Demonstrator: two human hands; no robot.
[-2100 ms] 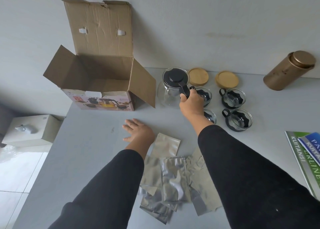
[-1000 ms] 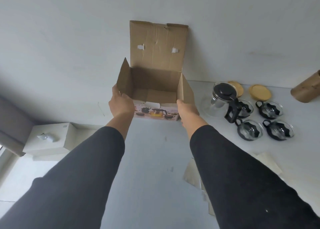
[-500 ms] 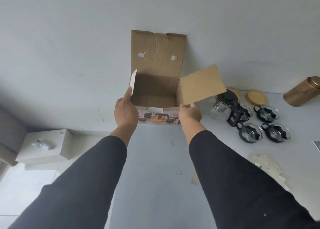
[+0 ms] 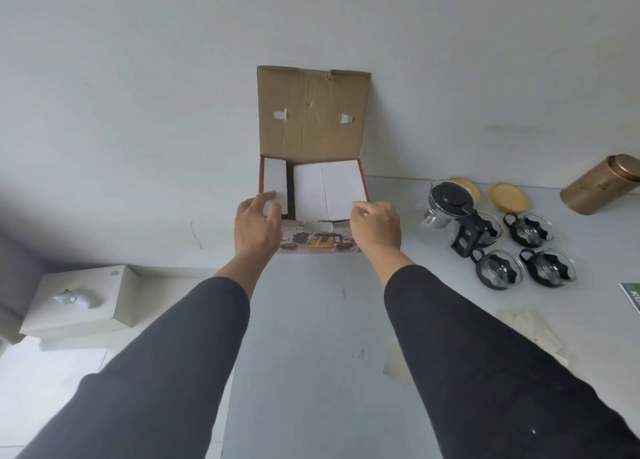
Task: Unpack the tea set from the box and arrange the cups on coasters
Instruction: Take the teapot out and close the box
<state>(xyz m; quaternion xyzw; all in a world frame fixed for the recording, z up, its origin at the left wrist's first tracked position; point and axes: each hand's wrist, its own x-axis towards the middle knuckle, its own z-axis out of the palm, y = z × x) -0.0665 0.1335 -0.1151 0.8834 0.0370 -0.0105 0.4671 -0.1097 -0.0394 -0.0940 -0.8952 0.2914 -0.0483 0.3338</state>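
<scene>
Far left, off the table (image 4: 298,320) and below it, sits a white case (image 4: 81,301); it plays no part here.

Your left hand (image 4: 257,228) is at the box (image 4: 311,216), fingers loosely apart, their tips pressing the narrow left flap (image 4: 275,184) down flat. It grips nothing. A dark gap shows between that flap and the next one.

The box stands at the table's far edge against the wall, straight ahead and between your hands. Its tall lid (image 4: 311,112) is upright behind the two folded flaps, so the lid lies beyond both hands and would hinge down toward you. Its hinge line runs left to right, across your reach. Both hands are about equally near it; closing it looks like the next move, with either hand reaching up over the flaps.

Your right hand (image 4: 375,228) is curled on the near edge of the wide right flap (image 4: 327,188), holding it flat; how tightly it pinches, you cannot tell from here.

Right of the box, well apart from your hand, the tea set is already out. The teapot (image 4: 446,212) is nearest, then four cups (image 4: 530,247) in a block, none on a coaster. Two coasters (image 4: 509,198) lie behind them by the wall, one half hidden by the teapot. So your right hand is the nearer one for arranging cups.

Farther right leans a gold tin (image 4: 602,183), and some wrappers (image 4: 530,334) lie near your right sleeve.
</scene>
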